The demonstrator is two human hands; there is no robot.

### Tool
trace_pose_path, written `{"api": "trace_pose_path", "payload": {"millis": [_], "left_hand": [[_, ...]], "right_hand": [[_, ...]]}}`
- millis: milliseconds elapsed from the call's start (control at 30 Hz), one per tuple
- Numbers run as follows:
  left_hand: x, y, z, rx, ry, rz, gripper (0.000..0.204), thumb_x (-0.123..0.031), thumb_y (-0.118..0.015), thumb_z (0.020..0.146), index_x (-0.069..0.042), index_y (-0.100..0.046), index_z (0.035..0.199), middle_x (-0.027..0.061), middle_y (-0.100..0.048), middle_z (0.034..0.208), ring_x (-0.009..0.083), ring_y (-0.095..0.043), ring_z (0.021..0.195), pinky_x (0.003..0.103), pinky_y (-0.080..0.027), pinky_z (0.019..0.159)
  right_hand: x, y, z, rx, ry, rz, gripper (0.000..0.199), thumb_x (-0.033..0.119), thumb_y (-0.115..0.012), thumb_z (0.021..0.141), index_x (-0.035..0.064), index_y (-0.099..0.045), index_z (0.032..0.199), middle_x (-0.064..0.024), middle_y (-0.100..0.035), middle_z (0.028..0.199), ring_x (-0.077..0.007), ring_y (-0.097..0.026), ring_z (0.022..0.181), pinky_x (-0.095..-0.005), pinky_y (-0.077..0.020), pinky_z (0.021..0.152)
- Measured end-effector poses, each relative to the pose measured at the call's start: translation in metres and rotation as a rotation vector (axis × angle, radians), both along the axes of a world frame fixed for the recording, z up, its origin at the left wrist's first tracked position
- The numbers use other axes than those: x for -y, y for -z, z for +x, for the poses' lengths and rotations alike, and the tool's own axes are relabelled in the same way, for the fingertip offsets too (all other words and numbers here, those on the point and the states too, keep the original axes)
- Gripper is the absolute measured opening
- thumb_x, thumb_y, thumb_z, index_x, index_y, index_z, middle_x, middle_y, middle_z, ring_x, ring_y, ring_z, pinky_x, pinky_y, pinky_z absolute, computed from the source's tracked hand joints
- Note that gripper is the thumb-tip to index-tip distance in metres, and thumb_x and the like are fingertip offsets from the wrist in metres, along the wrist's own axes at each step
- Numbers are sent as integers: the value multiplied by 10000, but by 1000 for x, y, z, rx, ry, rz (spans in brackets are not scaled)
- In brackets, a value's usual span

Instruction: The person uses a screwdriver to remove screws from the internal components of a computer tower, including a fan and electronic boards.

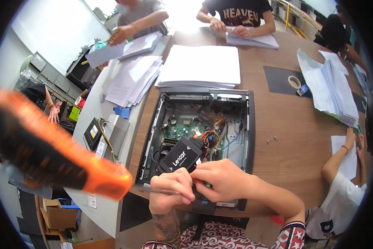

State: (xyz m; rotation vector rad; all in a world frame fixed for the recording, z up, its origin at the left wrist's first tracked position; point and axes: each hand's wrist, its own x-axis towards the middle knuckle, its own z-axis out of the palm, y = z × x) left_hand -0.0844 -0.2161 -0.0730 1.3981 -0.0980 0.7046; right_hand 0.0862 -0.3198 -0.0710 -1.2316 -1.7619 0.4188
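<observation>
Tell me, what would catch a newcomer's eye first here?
Probably the blurred orange-and-black screwdriver handle looming at the left, very close to the camera. Next, the opened computer case at the centre of the wooden table, where the left hand and right hand meet at its near edge.

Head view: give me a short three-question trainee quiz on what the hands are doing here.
1. True or false: the open black desktop computer case lies flat on the brown wooden table.
2. Which hand grips the orange-and-black-handled screwdriver? A) left B) right
3. Fill in: the flat black rectangular drive sits just beyond the ___ hands.

Key:
1. True.
2. A; the left hand closes on its metal shaft, and the right hand touches the left.
3. Person's own.
</observation>
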Motion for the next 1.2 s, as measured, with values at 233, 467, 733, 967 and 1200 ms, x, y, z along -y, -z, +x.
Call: {"api": "trace_pose_path", "payload": {"millis": [233, 467, 733, 967, 1200], "left_hand": [[7, -11, 4, -106, -70, 77, 162, -5, -708, 816, 53, -731, 965, 99, -667, 830, 189, -571, 839, 307, -462, 725], [7, -9, 0, -41, -36, 54, 134, 92, -705, 774, 53, -689, 901, 112, -642, 883, 177, -606, 835, 295, -500, 731], [15, -9, 5, -123, -112, -157, 283, 94, -776, 742, -39, -529, 782, 66, -569, 891, 111, -562, 795, 260, -484, 720], [10, -10, -1, -108, -20, -187, 104, 77, -686, 823, 8, -609, 830, 72, -579, 921, 137, -560, 841, 262, -473, 740], [3, -16, -3, -91, 14, 170, 129, -64, -678, 867, 40, -688, 945, 87, -654, 918, 204, -538, 926, 339, -439, 825]], "right_hand": [[0, -9, 9, 65, -54, -47, 95, 154, -642, 806, 65, -634, 838, -57, -623, 742, -257, -635, 656, -349, -504, 549], [3, -13, 8, -13, -167, -129, 144, 208, -664, 794, 68, -632, 813, -46, -624, 746, -239, -633, 643, -342, -504, 562], [7, -12, 1, -33, -198, -135, 185, 225, -703, 843, 52, -647, 810, -43, -619, 757, -194, -640, 627, -319, -502, 558], [2, -11, 2, -94, -204, -134, 107, 170, -722, 831, 69, -685, 838, -42, -622, 763, -197, -648, 647, -319, -515, 579], [4, -14, 8, -53, -239, -126, 120, 90, -735, 761, 67, -704, 875, -74, -667, 818, -239, -663, 697, -319, -524, 621]]}}
